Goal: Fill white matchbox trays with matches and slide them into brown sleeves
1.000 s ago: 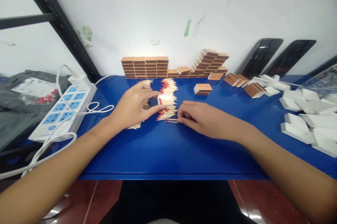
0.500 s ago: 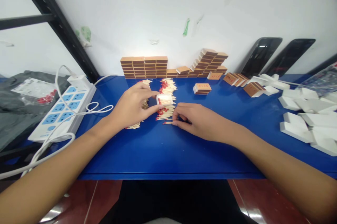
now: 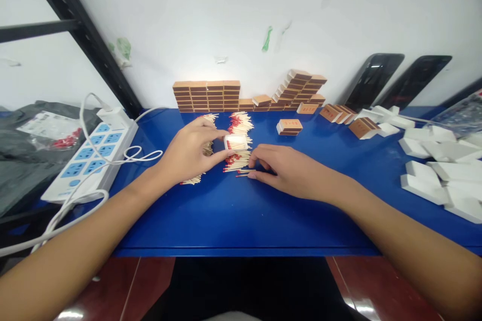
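Note:
My left hand (image 3: 194, 149) grips the left end of a small white matchbox tray (image 3: 236, 141) between thumb and forefinger. A few matches lie inside the tray, and it rests over a pile of red-headed matches (image 3: 241, 122). Just to the right, my right hand (image 3: 273, 168) is low at the table, thumb and forefinger apart. Its thumb tip is at the plain ends of a few loose matches (image 3: 243, 174) at the pile's near edge; whether it touches them I cannot tell. Another heap of matches (image 3: 193, 179) is partly hidden under my left hand.
Matchboxes (image 3: 206, 96) are stacked along the wall, with a leaning stack (image 3: 299, 87) farther right. Two closed boxes (image 3: 289, 127) sit beyond my right hand. White trays (image 3: 433, 160) lie heaped at right. A power strip (image 3: 92, 152) with white cables is at left.
My right thumb and forefinger have parted a little, and the hand has shifted slightly right from the loose matches. My left hand and the tray have hardly moved.

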### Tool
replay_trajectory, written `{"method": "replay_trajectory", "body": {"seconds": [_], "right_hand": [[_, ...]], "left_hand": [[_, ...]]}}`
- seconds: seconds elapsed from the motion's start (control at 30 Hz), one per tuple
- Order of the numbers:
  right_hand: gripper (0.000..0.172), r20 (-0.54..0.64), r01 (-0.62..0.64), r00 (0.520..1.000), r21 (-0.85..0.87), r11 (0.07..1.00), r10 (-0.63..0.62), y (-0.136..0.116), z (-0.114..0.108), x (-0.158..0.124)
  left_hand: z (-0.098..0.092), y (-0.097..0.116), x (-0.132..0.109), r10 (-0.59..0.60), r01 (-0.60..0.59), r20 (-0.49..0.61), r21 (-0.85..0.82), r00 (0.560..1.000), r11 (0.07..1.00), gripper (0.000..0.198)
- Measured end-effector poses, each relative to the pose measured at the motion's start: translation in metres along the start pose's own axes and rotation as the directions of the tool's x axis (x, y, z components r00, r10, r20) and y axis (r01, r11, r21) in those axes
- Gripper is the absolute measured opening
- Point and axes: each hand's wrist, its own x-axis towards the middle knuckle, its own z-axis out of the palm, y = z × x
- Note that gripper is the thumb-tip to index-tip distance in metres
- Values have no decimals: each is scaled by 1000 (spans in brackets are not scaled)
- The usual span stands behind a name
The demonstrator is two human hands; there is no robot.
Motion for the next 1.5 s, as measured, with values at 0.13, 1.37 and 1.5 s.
{"method": "replay_trajectory", "body": {"seconds": [0.13, 1.37, 1.5], "right_hand": [[17, 31, 16, 999, 36, 999, -18, -1, 2, 0], [19, -9, 16, 1000, 54, 998, -15, -1, -1, -4], [14, -124, 17, 992, 32, 999, -13, 2, -1, -2]], "left_hand": [[0, -1, 0, 6, -6, 4, -10, 1000, 1000, 37], [0, 2, 0, -20, 21, 24, -28, 1000, 999, 35], [-1, 3, 0, -13, 16, 41, -72, 999, 997, 39]]}}
